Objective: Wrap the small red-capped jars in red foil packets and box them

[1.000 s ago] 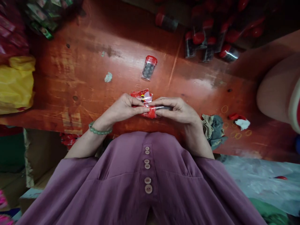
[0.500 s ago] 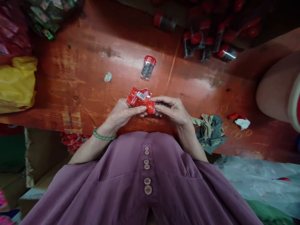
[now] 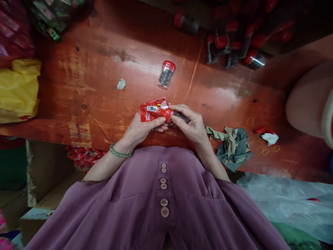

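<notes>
My left hand (image 3: 145, 126), with a green bead bracelet (image 3: 121, 151) at its wrist, is closed on a red printed packet (image 3: 153, 110) that bears a barcode. In my right hand (image 3: 191, 121) is a small clear bottle with dark contents (image 3: 181, 116). The bottle's red-capped end meets the packet between the two hands; my fingers partly hide where they join. Just beyond the hands, a similar red-capped bottle (image 3: 167, 74) with dark round pieces inside lies on the reddish wooden table (image 3: 104, 97).
Several red-capped bottles (image 3: 231, 52) are heaped at the back right. A grey rag (image 3: 234, 146) and loose rubber bands (image 3: 264, 151) lie right, near a large pale bucket (image 3: 309, 100). Yellow plastic (image 3: 18, 92) sits far left. Red packets (image 3: 85, 156) fill a space below the table edge.
The red packet has turned flatter and lines up more with the bottle. My left hand has shifted slightly right; both hands keep their hold. The view has moved a little.
</notes>
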`<act>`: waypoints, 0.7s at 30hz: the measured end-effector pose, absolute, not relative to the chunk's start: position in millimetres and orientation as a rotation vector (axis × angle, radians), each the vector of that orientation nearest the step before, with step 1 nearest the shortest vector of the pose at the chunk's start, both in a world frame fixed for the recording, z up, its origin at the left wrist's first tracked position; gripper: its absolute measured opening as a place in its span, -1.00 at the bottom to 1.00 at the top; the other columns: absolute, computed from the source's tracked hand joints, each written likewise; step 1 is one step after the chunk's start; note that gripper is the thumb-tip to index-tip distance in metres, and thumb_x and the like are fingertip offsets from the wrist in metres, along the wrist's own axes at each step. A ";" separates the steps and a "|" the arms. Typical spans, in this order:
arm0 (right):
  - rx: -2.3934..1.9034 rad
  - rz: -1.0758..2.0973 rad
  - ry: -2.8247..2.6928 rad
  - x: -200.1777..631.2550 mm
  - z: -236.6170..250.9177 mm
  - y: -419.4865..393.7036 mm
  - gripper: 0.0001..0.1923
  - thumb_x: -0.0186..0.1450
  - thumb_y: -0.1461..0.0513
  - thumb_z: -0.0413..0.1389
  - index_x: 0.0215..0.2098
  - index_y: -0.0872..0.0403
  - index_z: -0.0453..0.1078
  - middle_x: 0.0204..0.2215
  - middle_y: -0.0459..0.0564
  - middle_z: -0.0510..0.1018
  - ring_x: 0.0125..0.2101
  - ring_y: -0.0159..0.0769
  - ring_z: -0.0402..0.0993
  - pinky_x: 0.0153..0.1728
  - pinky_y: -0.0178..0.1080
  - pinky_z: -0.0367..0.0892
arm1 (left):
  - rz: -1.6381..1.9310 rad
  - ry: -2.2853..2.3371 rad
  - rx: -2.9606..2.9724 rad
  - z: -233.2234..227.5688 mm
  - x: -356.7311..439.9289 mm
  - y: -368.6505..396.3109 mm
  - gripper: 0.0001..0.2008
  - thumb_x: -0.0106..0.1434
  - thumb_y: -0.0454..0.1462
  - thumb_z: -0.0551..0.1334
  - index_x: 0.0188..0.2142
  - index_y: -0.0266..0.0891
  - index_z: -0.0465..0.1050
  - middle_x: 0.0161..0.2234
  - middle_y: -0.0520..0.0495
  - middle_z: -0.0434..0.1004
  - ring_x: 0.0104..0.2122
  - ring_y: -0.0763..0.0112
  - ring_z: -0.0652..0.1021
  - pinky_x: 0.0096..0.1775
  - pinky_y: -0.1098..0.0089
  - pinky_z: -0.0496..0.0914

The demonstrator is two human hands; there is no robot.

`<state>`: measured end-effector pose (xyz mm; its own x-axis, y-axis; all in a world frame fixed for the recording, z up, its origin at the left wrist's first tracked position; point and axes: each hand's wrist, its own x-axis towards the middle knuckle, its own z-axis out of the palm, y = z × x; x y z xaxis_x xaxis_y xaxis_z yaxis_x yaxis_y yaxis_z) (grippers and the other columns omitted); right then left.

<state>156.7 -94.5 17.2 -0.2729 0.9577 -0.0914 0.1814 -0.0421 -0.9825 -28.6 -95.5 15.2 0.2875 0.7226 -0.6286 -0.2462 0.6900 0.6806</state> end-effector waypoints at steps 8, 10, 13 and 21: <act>-1.076 1.913 -1.293 161.0 15.8 -93.6 -0.51 0.25 0.10 0.27 0.13 -0.02 0.37 -0.11 -0.04 0.55 -0.40 -0.49 0.52 -0.36 -0.35 0.52 | 0.650 1.025 0.607 6.4 -32.6 -92.7 -0.67 0.01 -0.09 0.48 -0.33 -0.26 0.57 -0.50 -0.03 0.64 -0.54 0.45 0.59 -0.44 0.46 0.53; -1.065 1.962 -1.244 161.5 15.7 -92.1 -0.57 0.26 0.10 0.26 0.06 0.03 0.40 -0.30 -0.11 0.55 -0.47 -0.51 0.49 -0.41 -0.39 0.48 | 0.646 1.016 0.643 5.8 -32.1 -91.6 -0.67 0.00 -0.08 0.48 -0.34 -0.26 0.57 -0.50 -0.03 0.63 -0.54 0.46 0.58 -0.45 0.46 0.52; -1.121 1.883 -1.176 160.3 14.6 -91.1 -0.71 0.24 0.08 0.27 -0.16 0.06 0.45 -0.24 -0.09 0.53 -0.47 -0.54 0.46 -0.45 -0.42 0.45 | 0.635 1.011 0.697 7.4 -31.2 -90.1 -0.67 0.02 -0.07 0.47 -0.36 -0.27 0.56 -0.48 -0.04 0.63 -0.51 0.44 0.59 -0.43 0.44 0.52; -1.200 1.616 -1.406 159.8 16.3 -86.7 -0.63 0.25 0.04 0.25 -0.02 -0.01 0.49 -0.16 -0.07 0.51 -0.29 -0.42 0.48 -0.21 -0.29 0.43 | 0.768 1.349 1.013 12.6 -30.7 -91.0 -0.70 -0.04 -0.11 0.50 -0.38 -0.25 0.61 -0.44 0.01 0.64 -0.45 0.43 0.58 -0.37 0.43 0.50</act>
<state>159.8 -86.7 16.3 -0.3500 0.9136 -0.2072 0.0790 -0.1916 -0.9783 -30.7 -91.0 12.6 0.1031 0.9068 -0.4087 0.1107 0.3979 0.9107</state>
